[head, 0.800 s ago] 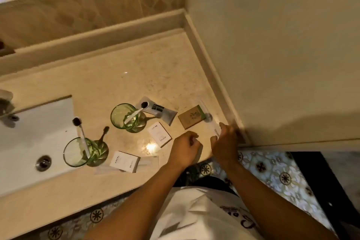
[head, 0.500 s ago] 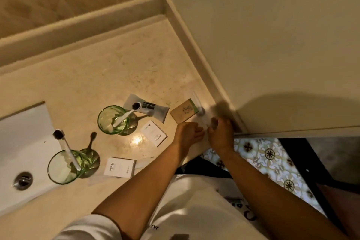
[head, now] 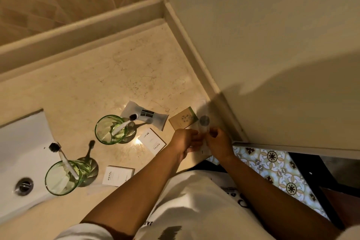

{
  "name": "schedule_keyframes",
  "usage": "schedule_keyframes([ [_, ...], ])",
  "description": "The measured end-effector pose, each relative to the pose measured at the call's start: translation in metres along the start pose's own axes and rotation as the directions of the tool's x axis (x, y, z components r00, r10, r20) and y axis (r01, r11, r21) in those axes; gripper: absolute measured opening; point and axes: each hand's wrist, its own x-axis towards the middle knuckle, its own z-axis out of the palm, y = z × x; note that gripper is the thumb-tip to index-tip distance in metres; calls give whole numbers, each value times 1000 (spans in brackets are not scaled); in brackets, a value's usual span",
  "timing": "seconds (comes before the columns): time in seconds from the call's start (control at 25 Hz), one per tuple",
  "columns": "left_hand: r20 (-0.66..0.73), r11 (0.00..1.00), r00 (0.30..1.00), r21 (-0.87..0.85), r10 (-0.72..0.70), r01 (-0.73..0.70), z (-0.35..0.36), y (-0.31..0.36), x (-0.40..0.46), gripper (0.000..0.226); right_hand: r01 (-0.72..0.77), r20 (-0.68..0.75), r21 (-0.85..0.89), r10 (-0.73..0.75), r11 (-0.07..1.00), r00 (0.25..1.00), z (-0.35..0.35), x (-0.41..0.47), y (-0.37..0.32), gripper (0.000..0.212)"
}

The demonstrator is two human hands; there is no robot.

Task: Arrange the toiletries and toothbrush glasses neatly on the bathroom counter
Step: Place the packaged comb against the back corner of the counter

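- Right of centre, the left hand (head: 186,140) and right hand (head: 219,143) pinch a clear plastic packet (head: 203,122) between them, at the table's (head: 109,76) front right corner
- A tan box (head: 182,119) lies just beside it
- Further left lie a white tube (head: 145,115) and two white boxes (head: 152,141) (head: 117,175)
- Two green glasses (head: 111,129) (head: 62,178) each hold a toothbrush, lower left beside the sink (head: 21,154)

Beige marble counter (head: 120,76), sink (head: 23,142) set in at left. On it: two green glasses (head: 111,129) (head: 62,177), each with a toothbrush inside; white tube (head: 144,114) behind the far glass; brown soap packet (head: 183,118) near the wall; two white HOTEL boxes (head: 152,141) (head: 117,175) toward the front edge.
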Motion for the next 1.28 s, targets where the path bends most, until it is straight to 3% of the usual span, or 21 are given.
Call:
schedule_keyframes([
  [0.2,-41,992,993,71,106,-103,5,5,-5,21,66,-8,-47,-67,997,998,-3,-1,-16,19],
  [0.4,-69,958,956,70,284,-280,4,34,-21,27,160,45,82,-164,984,985,-3,-8,-48,14],
  [0.56,-177,917,900,51,399,-397,-6,76,-36,17,240,151,196,-271,951,951,3,-12,-91,12],
  [0.64,-252,875,838,171,483,-453,-17,102,-35,19,257,233,203,-301,945,925,9,-8,-114,17],
  [0.72,-293,824,775,295,560,-484,-28,132,-27,28,240,300,176,-285,955,910,14,1,-137,22],
  [0.96,-334,772,697,289,635,-566,-49,235,-12,28,48,476,385,-243,922,845,32,34,-184,23],
  [1.08,-281,758,710,348,646,-552,-61,269,10,33,20,444,391,-208,920,872,52,56,-199,26],
  [1.28,-251,843,817,313,518,-438,-74,294,58,25,41,342,342,-164,939,925,87,90,-203,21],
])
